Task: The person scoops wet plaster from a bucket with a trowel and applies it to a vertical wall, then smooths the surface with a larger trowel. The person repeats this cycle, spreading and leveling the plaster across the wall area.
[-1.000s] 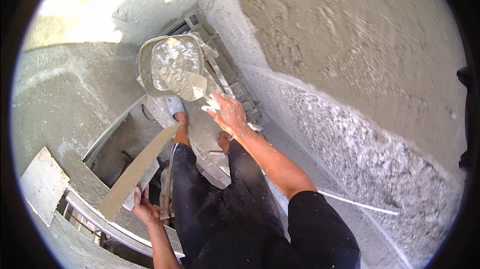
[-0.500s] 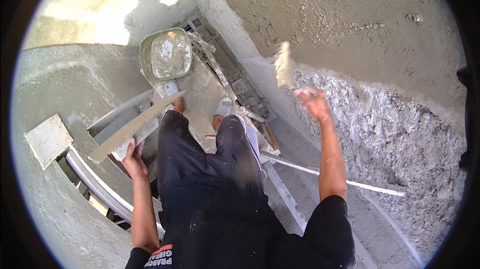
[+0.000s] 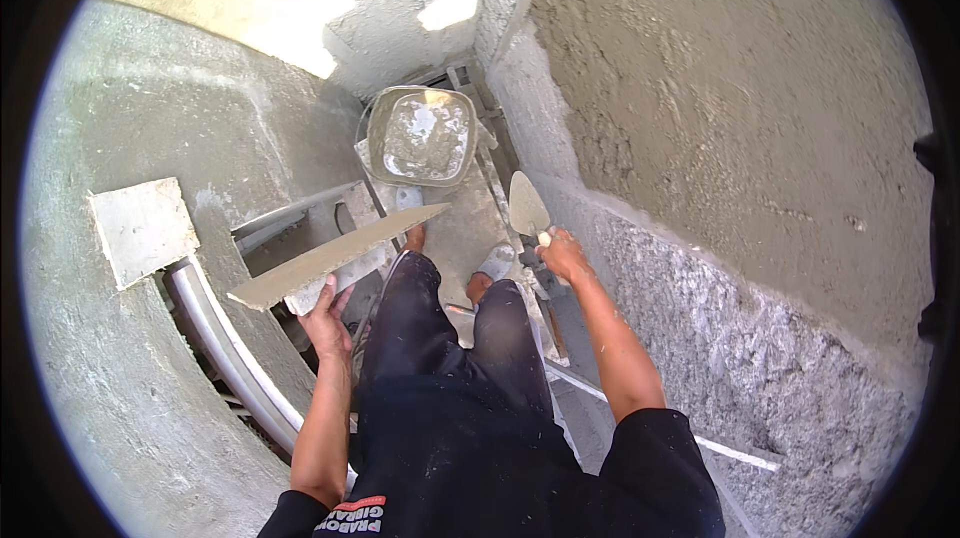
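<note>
My left hand [image 3: 328, 321] grips a long plastering float [image 3: 340, 250] from below, its flat top smeared with grey-beige mortar. Closed round a trowel's pale handle, my right hand [image 3: 563, 256] is beside the rough right wall. The pointed trowel blade [image 3: 528, 203] points up the picture, with only a thin grey coating showing. Beyond both hands a square-rimmed bucket [image 3: 420, 176] with wet mortar inside stands on a mortar-caked board. The right wall [image 3: 720, 118] has wet render on its upper part and lumpy, whitish surface below.
My feet stand on a narrow plank platform [image 3: 458, 238]. A loose square board [image 3: 143, 233] lies on the left wall ledge, beside openings and a curved white moulding [image 3: 232, 353]. Debris and gaps line the base of the right wall, where a long white strip [image 3: 735, 453] crosses low.
My right hand moved the loaded trowel from the bucket rightward to the wall, then back left; the lump on its blade is gone. The view has shifted, with the bucket now further right.
</note>
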Tool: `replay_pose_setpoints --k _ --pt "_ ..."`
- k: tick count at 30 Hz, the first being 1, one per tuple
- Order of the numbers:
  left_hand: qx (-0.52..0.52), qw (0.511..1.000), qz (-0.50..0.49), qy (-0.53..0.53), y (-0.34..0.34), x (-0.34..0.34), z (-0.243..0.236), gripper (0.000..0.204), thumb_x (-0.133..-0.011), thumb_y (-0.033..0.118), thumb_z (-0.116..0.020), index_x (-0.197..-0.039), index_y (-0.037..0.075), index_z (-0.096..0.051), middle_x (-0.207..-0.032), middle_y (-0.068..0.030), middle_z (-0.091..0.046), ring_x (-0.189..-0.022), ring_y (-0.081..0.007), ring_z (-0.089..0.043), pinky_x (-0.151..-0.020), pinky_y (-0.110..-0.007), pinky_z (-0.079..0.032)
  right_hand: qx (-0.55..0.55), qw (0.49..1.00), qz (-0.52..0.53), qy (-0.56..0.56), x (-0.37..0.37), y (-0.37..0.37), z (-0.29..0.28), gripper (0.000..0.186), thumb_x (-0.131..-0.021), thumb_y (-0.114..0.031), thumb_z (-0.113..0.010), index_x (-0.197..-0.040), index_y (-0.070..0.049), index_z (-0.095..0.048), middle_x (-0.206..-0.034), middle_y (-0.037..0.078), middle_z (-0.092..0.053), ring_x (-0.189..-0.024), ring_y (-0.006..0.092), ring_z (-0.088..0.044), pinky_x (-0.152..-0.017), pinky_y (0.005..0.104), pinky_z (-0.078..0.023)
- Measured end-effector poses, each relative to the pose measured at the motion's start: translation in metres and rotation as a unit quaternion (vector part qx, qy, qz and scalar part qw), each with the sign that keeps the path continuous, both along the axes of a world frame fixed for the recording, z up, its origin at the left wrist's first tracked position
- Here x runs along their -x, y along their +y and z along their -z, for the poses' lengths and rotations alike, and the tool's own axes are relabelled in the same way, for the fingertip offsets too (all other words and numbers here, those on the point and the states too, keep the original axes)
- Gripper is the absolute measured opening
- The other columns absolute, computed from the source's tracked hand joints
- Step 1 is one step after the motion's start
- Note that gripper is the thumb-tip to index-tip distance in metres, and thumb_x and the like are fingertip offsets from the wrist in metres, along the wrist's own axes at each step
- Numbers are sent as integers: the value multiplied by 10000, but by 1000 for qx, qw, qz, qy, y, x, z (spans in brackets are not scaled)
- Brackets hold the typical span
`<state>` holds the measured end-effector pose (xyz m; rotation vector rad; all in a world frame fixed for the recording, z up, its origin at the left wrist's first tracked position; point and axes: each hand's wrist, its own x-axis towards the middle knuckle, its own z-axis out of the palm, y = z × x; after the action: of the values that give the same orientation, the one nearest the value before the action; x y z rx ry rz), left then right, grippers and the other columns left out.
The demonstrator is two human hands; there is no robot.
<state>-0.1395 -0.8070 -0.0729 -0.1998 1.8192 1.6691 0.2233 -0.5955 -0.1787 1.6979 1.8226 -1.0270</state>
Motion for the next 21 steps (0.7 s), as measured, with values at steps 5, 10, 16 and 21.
replay_pose_setpoints --k 5,10,16,21 --pt "35 999 -41 0 5 33 7 616 -853 33 -761 -1381 57 -444 -1278 -116 -573 -1127 -264 -612 -828 -465 -618 178 979 62 74 147 29 154 618 -882 -420 -693 -1309 13 -586 -1256 241 -642 -1188 380 -617 -1026 448 -471" --pt "111 991 -74 -7 7 60 18 591 -836 54 -781 -1350 87 -492 -1225 -95 -610 -1110 -253 -622 -868 -440 -582 44 992 75 90 237 31 249 646 -899 -442 -668 -1339 22 -578 -1102 204 -711 -1016 352 -698 -951 430 -511" --pt "46 997 -50 -40 33 56 16 546 -880 159 -777 -1329 19 -499 -1224 -126 -628 -1046 -245 -665 -891 -422 -587 180 909 295 234 193 -4 146 317 -945 -207 -652 -1206 -27 -660 -1057 120 -726 -832 184 -686 -771 321 -565" --pt "-76 975 -1 -208 84 -4 -27 419 -936 238 -701 -1266 27 -553 -1189 -122 -669 -1038 -251 -690 -964 -462 -561 368 671 453 457 123 -49 -34 487 -995 -288 -646 -1360 8 -521 -1297 190 -625 -1149 261 -631 -974 388 -514"
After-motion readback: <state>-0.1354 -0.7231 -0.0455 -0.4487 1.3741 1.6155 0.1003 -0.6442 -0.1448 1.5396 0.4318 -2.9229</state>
